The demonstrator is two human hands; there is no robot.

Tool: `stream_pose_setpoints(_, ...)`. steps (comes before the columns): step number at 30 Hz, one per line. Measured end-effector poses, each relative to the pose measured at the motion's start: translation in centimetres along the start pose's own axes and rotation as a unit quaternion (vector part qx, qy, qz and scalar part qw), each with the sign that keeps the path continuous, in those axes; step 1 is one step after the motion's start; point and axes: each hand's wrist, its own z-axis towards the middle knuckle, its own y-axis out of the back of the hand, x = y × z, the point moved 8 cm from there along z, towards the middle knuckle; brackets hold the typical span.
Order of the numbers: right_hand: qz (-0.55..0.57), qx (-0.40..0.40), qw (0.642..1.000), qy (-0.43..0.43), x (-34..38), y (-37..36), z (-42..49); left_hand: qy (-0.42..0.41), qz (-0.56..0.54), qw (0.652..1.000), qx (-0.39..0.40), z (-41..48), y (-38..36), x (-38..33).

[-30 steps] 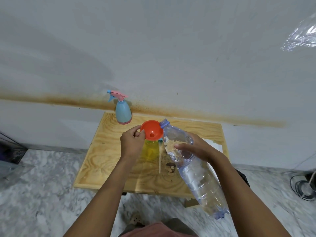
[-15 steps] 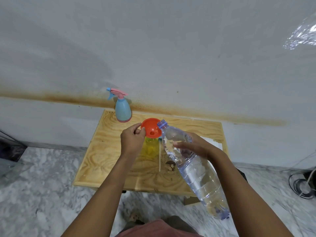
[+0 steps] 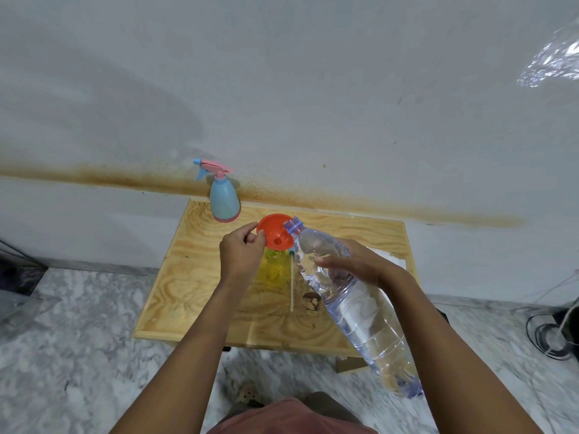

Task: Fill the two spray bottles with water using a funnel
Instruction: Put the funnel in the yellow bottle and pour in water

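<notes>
Plywood table (image 3: pixel 200 277) against stained wall (image 3: pixel 313 104)

We make out only a sliver of the yellow spray bottle (image 3: pixel 275 264): its neck sits under the orange funnel (image 3: pixel 274 230) and its left side behind the left grip (image 3: pixel 241 249). The right grip (image 3: pixel 351 264) wraps the water bottle (image 3: pixel 360 308), fingers mostly out of sight behind it; whether water runs, we cannot tell. The right edge cuts the cables (image 3: pixel 551 336) and the clear plastic sheet (image 3: pixel 554 64). White paper (image 3: pixel 391 260) lies largely under the forearm.
</notes>
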Motion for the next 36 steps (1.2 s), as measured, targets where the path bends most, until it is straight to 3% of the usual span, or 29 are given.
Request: stream_pose_setpoints(36,0.023,0.017,0.999,-0.022,-0.76,0.24,0.06,-0.001,-0.003,1.0,-0.001,-0.03,0.19,-0.08)
